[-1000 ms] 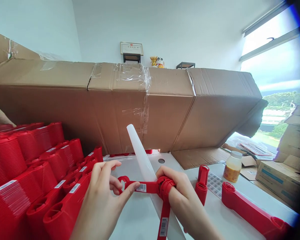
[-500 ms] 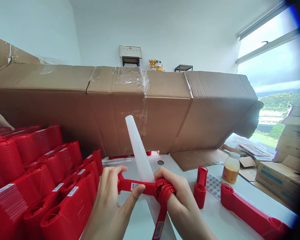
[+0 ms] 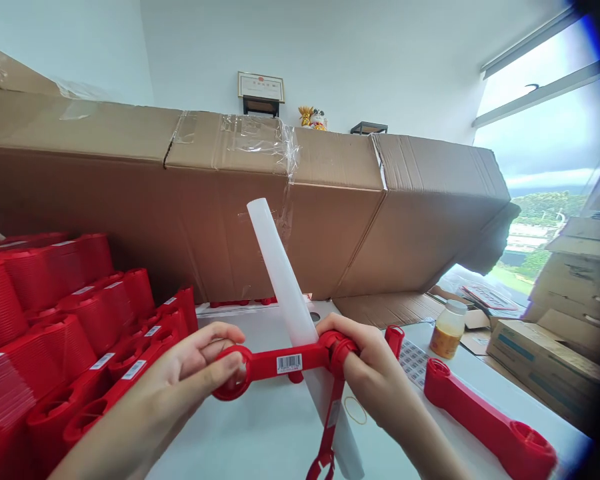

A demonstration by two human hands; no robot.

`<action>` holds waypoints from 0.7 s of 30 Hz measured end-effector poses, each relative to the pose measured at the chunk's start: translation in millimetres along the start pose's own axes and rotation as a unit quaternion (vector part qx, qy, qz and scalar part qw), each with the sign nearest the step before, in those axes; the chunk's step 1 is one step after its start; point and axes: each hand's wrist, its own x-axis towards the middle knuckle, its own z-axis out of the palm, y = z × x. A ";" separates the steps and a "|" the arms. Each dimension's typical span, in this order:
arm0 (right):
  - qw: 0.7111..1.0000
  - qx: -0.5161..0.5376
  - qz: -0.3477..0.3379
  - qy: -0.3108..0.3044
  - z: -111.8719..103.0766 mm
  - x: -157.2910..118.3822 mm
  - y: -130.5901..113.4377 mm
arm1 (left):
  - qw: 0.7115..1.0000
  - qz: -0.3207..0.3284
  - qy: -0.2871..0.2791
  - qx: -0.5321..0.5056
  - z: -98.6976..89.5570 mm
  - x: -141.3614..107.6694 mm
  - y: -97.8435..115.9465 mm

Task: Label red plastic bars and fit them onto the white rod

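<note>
My left hand (image 3: 200, 367) pinches the ring end of a red plastic strip (image 3: 270, 364) with a barcode label facing me. At the strip's other end, my right hand (image 3: 365, 353) grips red rings. A second red strip (image 3: 329, 433) hangs down from that hand toward the bottom edge. Behind the strips, a long white tube (image 3: 285, 287) leans diagonally, its upper end in front of the cardboard. Part of the tube is hidden by the red pieces and my right hand.
Stacked red parts (image 3: 85, 320) fill the left side. A big cardboard box (image 3: 240, 227) spans the back. To the right are a lidded jar (image 3: 448, 330), a long red piece (image 3: 485, 417), a rubber band (image 3: 355, 410), a label sheet (image 3: 414, 363) and a smaller box (image 3: 540, 360).
My left hand has shifted to the strip's ring end, and the barcode now shows fully. The view has moved slightly. A rubber band has come into sight beside my right hand.
</note>
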 end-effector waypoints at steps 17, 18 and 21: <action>0.994 0.063 0.059 -0.067 -17.3 9.5 2.3 | 0.995 -0.028 -0.096 -0.001 0.2 -13.2 9.1; 0.995 0.052 0.053 -0.068 -16.4 8.8 3.0 | 0.996 -0.031 -0.076 0.027 1.5 -13.7 9.9; 0.996 0.011 0.037 -0.080 -10.6 5.7 4.9 | 0.988 -0.031 -0.008 0.152 3.1 -11.9 8.7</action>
